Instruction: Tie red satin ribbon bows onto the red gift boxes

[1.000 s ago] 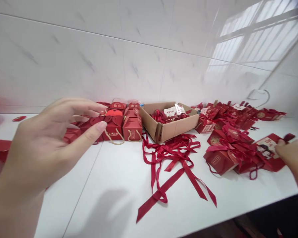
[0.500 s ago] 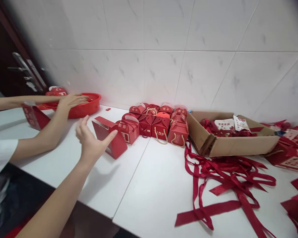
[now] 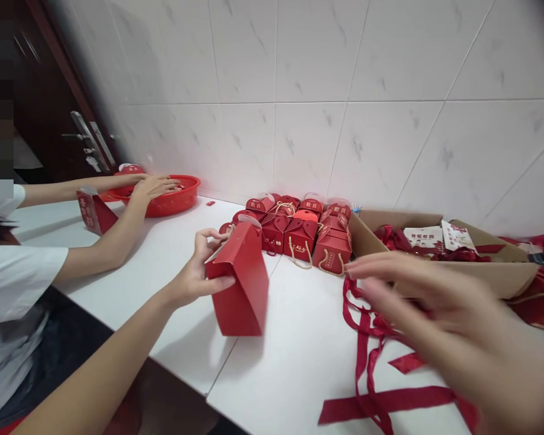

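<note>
My left hand (image 3: pixel 198 270) grips the top edge of a tall red paper gift box (image 3: pixel 240 284) and holds it upright on the white counter (image 3: pixel 294 356). My right hand (image 3: pixel 453 326) hovers at the lower right, fingers spread and pointing left toward the box, blurred and holding nothing. Loose red ribbons (image 3: pixel 381 356) lie under and beside that hand. A cluster of small closed red gift boxes (image 3: pixel 299 226) with rope handles stands against the tiled wall just behind the held box.
An open cardboard carton (image 3: pixel 476 266) with ribbons and white cards sits at the right. On the left another person in a white sleeve reaches both hands toward a red plastic basin (image 3: pixel 172 196), with a red box (image 3: pixel 93 211) beside them. A dark door stands behind.
My left hand has taken hold of the red box and stood it upright nearer to me. My right hand has come into view from the right. The view shifted slightly right.
</note>
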The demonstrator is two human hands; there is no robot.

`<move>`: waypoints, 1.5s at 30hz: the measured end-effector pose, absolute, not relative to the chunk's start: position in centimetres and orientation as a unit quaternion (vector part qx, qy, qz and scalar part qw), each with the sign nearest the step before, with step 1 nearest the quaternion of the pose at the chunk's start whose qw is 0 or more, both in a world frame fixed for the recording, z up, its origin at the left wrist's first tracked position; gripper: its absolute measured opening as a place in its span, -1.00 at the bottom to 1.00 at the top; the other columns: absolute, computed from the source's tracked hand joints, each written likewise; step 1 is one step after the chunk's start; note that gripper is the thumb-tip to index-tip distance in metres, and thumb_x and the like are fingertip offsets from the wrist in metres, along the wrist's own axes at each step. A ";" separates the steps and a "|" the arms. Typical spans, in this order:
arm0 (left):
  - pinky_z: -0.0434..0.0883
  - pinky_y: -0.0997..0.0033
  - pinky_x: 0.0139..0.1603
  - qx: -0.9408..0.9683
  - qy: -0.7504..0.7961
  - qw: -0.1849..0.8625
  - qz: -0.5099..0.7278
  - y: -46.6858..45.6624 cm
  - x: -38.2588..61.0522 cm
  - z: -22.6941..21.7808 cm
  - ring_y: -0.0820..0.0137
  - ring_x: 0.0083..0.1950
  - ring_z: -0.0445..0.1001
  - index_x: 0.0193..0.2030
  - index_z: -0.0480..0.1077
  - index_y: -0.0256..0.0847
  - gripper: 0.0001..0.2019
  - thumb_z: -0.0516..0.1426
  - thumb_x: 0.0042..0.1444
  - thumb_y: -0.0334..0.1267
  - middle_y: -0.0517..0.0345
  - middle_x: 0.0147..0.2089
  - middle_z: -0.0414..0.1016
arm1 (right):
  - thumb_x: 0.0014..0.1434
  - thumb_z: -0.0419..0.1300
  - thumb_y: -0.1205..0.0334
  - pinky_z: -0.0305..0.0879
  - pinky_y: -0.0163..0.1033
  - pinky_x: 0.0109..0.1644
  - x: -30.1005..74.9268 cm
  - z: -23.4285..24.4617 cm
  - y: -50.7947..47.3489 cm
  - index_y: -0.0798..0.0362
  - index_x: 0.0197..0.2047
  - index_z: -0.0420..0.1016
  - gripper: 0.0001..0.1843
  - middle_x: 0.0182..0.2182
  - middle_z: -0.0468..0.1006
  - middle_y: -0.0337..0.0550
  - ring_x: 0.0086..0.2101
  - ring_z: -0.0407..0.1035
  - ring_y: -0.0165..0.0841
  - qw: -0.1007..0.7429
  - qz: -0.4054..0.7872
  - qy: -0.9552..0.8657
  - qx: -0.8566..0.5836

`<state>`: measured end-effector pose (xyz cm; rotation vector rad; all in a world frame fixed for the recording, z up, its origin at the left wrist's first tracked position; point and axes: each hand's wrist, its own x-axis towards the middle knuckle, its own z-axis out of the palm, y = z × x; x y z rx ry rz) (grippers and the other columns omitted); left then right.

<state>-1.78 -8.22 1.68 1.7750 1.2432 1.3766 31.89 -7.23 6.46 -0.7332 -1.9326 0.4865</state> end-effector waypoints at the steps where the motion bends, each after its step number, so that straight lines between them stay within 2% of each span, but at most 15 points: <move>1: 0.44 0.27 -0.15 0.676 0.453 0.272 0.514 -8.1 -0.2 1.8 0.22 -0.01 0.40 -0.11 0.02 -0.01 -0.44 0.30 -0.13 -0.10 0.08 0.05 0.25 | 0.11 0.24 -0.02 0.45 -0.13 -0.22 30.7 6.1 -7.1 -0.10 -0.05 0.51 -0.65 -0.09 0.53 -0.06 -0.14 0.44 -0.13 0.434 0.227 -0.818 -0.303; 3: 0.42 0.25 -0.10 0.684 0.468 0.243 0.504 -7.4 2.8 1.7 0.26 -0.06 0.38 -0.10 0.06 -0.05 -0.45 0.29 -0.11 -0.02 0.10 -0.06 0.26 | 0.06 0.27 -0.08 0.43 -0.07 -0.09 28.2 5.2 -6.6 -0.11 0.16 0.34 -0.39 0.05 0.45 -0.06 -0.03 0.39 -0.11 0.363 0.292 -0.840 -0.278; 4: 0.39 0.20 -0.03 0.684 0.486 0.232 0.492 -6.9 4.0 1.5 0.24 -0.02 0.36 -0.06 0.07 -0.05 -0.42 0.29 -0.11 0.00 0.08 -0.04 0.24 | 0.06 0.26 -0.09 0.41 -0.08 -0.05 27.1 4.7 -6.1 -0.11 0.19 0.28 -0.35 0.08 0.42 -0.08 0.00 0.37 -0.13 0.354 0.328 -0.837 -0.259; 6: 0.35 0.09 0.08 0.706 0.506 0.196 0.455 -5.8 6.1 0.7 0.15 0.10 0.26 0.04 0.08 -0.07 -0.35 0.27 -0.11 0.08 -0.01 0.04 0.15 | 0.10 0.23 -0.07 0.40 -0.12 -0.03 25.8 3.8 -4.8 -0.05 0.18 0.27 -0.38 0.05 0.43 -0.07 -0.02 0.39 -0.19 0.354 0.381 -0.815 -0.257; 9: 0.28 -0.01 0.16 0.723 0.555 0.149 0.383 -4.7 7.8 -0.8 0.09 0.26 0.06 0.06 0.15 -0.06 -0.57 0.06 0.12 0.07 -0.04 0.08 0.04 | 0.09 0.24 -0.02 0.35 -0.09 0.00 25.8 2.6 -2.0 0.03 0.14 0.27 -0.41 0.02 0.45 -0.02 -0.05 0.39 -0.18 0.369 0.375 -0.786 -0.325; 11: 0.23 0.02 0.20 0.712 0.565 0.123 0.398 -4.3 8.2 -1.5 0.17 0.25 0.09 0.04 0.17 -0.05 -0.70 -0.04 0.22 -0.03 -0.01 0.07 0.07 | 0.04 0.28 0.00 0.32 -0.07 0.04 26.5 1.8 0.0 0.02 0.14 0.24 -0.36 0.06 0.40 -0.01 0.00 0.35 -0.16 0.387 0.361 -0.775 -0.346; 13: 0.24 0.10 0.21 0.694 0.543 0.113 0.459 -3.8 8.2 -1.5 0.27 0.15 0.22 0.04 0.13 -0.07 -0.72 -0.01 0.21 -0.13 0.02 0.05 0.14 | 0.04 0.28 0.04 0.35 -0.09 -0.01 27.4 1.1 1.6 -0.01 0.12 0.22 -0.39 0.03 0.41 -0.02 -0.02 0.36 -0.18 0.402 0.388 -0.762 -0.327; 17: 0.30 0.22 0.10 0.650 0.516 0.230 0.509 -2.5 8.0 -0.2 0.27 0.11 0.29 0.06 0.12 -0.11 -0.59 0.13 0.08 -0.24 0.02 0.12 0.23 | 0.08 0.23 0.13 0.39 -0.17 -0.18 28.2 0.3 3.1 -0.03 0.00 0.22 -0.57 -0.21 0.49 -0.14 -0.22 0.42 -0.28 0.420 0.471 -0.730 -0.264; 20: 0.31 0.30 0.04 0.632 0.476 0.357 0.496 -1.4 8.0 0.6 0.29 0.04 0.34 -0.04 0.29 -0.15 -0.70 0.14 0.08 -0.19 0.08 0.01 0.37 | 0.06 0.24 0.18 0.35 -0.21 -0.20 28.2 0.2 3.3 -0.03 -0.04 0.22 -0.59 -0.35 0.48 -0.24 -0.31 0.40 -0.34 0.432 0.478 -0.724 -0.247; 25: 0.31 0.42 -0.15 0.621 0.434 0.376 0.534 0.4 8.7 0.2 0.43 -0.24 0.36 -0.28 0.38 -0.21 -0.77 0.20 0.04 -0.10 0.21 -0.32 0.40 | 0.10 0.18 0.17 0.30 -0.20 -0.09 28.0 -0.3 3.7 0.03 -0.11 0.34 -0.73 -0.22 0.46 -0.16 -0.23 0.37 -0.34 0.495 0.409 -0.722 -0.257; 31: 0.36 0.36 -0.12 0.617 0.424 0.403 0.526 1.6 9.3 0.3 0.36 -0.18 0.43 -0.25 0.40 -0.23 -0.70 0.24 -0.01 -0.05 0.12 -0.23 0.47 | 0.10 0.18 0.09 0.35 -0.17 -0.08 28.3 -0.9 4.3 -0.04 0.06 0.20 -0.53 -0.05 0.40 -0.11 -0.10 0.36 -0.29 0.514 0.463 -0.668 -0.274; 35: 0.36 0.40 -0.14 0.597 0.434 0.392 0.549 1.8 9.4 -0.3 0.42 -0.19 0.42 -0.16 0.26 -0.17 -0.68 0.22 0.03 -0.09 0.17 -0.23 0.43 | 0.08 0.18 0.05 0.37 -0.21 -0.13 28.3 -0.7 4.3 -0.02 -0.08 0.31 -0.65 -0.09 0.43 -0.14 -0.16 0.38 -0.30 0.522 0.467 -0.656 -0.280; 39: 0.37 0.37 -0.08 0.605 0.425 0.281 0.612 1.4 9.2 -1.2 0.42 -0.06 0.39 -0.16 0.05 -0.09 -0.62 0.20 0.04 -0.19 0.15 -0.07 0.30 | 0.07 0.19 -0.02 0.33 -0.24 -0.29 28.2 -0.4 4.1 0.02 -0.25 0.39 -0.70 -0.30 0.50 -0.18 -0.36 0.38 -0.34 0.520 0.443 -0.659 -0.315; 42: 0.29 0.17 0.13 0.697 0.440 0.057 0.563 0.1 9.0 -1.2 0.26 0.20 0.19 -0.09 0.12 -0.11 -0.64 0.19 0.05 -0.22 0.01 0.09 0.12 | 0.07 0.19 -0.10 0.27 -0.28 -0.39 28.1 0.0 3.8 0.05 -0.38 0.41 -0.65 -0.44 0.49 -0.21 -0.44 0.35 -0.36 0.526 0.419 -0.653 -0.349; 45: 0.13 0.02 0.25 0.761 0.454 -0.134 0.443 -1.6 9.1 -0.8 0.14 0.24 0.07 0.08 0.21 -0.10 -0.54 0.21 0.03 -0.19 -0.05 0.14 0.07 | 0.04 0.21 -0.15 0.21 -0.31 -0.45 27.8 0.6 3.2 0.06 -0.46 0.37 -0.60 -0.53 0.45 -0.24 -0.49 0.32 -0.38 0.533 0.451 -0.618 -0.360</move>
